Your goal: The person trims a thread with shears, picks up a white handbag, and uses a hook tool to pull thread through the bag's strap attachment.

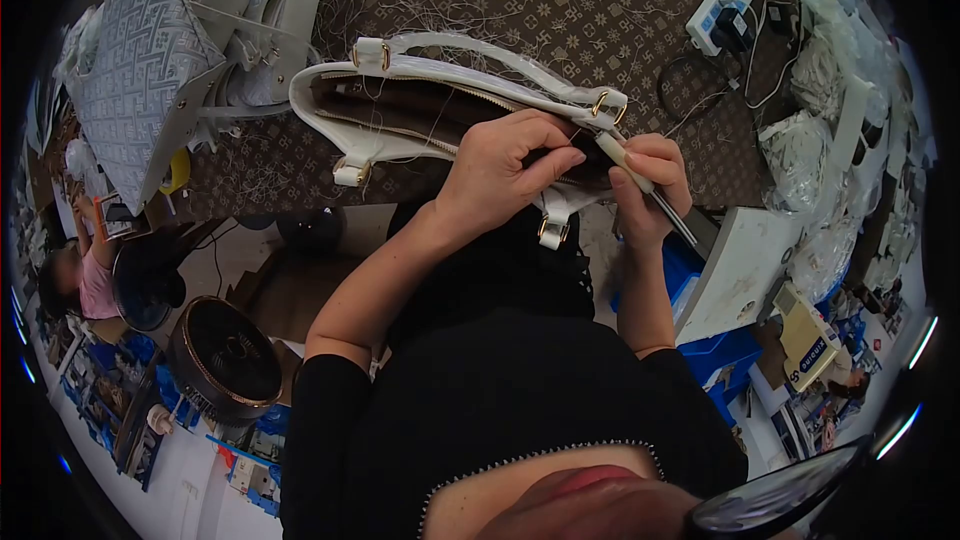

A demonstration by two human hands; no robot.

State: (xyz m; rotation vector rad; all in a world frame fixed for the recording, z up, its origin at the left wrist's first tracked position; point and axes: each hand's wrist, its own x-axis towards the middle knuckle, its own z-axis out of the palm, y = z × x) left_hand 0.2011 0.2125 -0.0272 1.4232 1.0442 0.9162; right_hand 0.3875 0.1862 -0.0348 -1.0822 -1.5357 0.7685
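A white handbag point(400, 147) lies at the table's front edge, its zipped mouth open on a brown lining. Gold rings join its white handle point(500, 55) to the body. My left hand point(508, 162) is over the bag's opening, thumb and fingers pinched together near the right end of the zip; what they pinch is too small to make out. In my right hand point(652, 185) is a slim tool with a pale cream grip point(612, 148) and a metal shaft point(675, 218). Its pale end points at the bag's right end; the exact tool cannot be told.
Loose threads point(420, 5) lie scattered over the brown patterned tablecloth point(590, 0). Several grey-white bags point(145, 65) stand at the left. A power strip point(722, 10) with plugs and cables is at the upper right, beside clear plastic wrapping point(805, 155). Below left stands a round fan point(225, 355).
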